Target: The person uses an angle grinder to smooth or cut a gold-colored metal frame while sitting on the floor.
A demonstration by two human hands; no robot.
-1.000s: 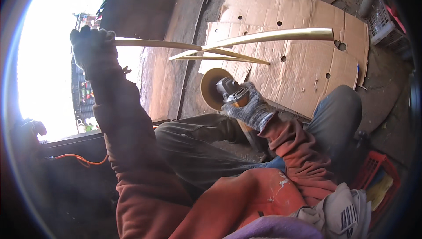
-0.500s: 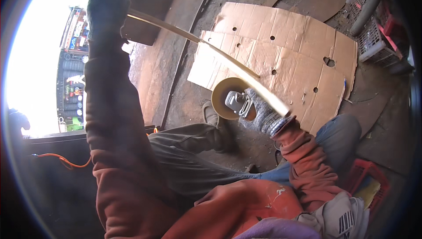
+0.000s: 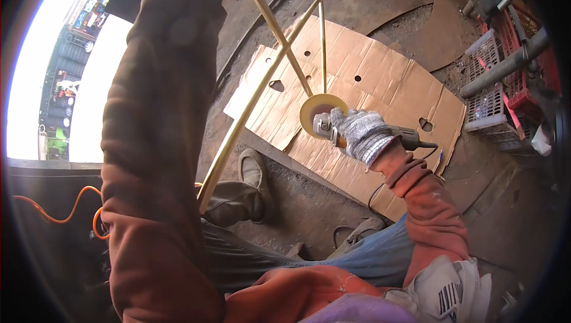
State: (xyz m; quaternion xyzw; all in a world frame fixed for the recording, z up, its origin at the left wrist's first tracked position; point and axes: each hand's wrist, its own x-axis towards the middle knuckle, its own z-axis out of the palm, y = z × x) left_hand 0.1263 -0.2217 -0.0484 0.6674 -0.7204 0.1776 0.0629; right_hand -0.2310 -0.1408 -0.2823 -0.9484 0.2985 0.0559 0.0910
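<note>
My right hand [image 3: 364, 136], in a grey knit glove, grips an angle grinder [image 3: 402, 137]. Its round yellow disc [image 3: 309, 109] faces away from my palm, above the cardboard. A frame of thin brass-coloured bars [image 3: 256, 94] crosses the view in front of my left arm [image 3: 160, 115]. Two of the bars come down close to the disc's upper rim; whether they touch it I cannot tell. My left arm, in a dark-looking red sleeve, is raised and runs out at the upper edge. The left hand itself cannot be seen.
Flattened cardboard [image 3: 380, 97] with punched holes covers the floor before me. Plastic crates [image 3: 485, 61] stand at the right, with a grey pipe [image 3: 505, 64] across them. My shoe [image 3: 253, 171] is beside the cardboard. An orange hose [image 3: 59, 219] curls at the left; the grinder's cord trails near my knee.
My left hand has left the view at the top. The bar frame has turned, showing several bars. The grinder has swung up and away from my body, its disc now by the bars.
</note>
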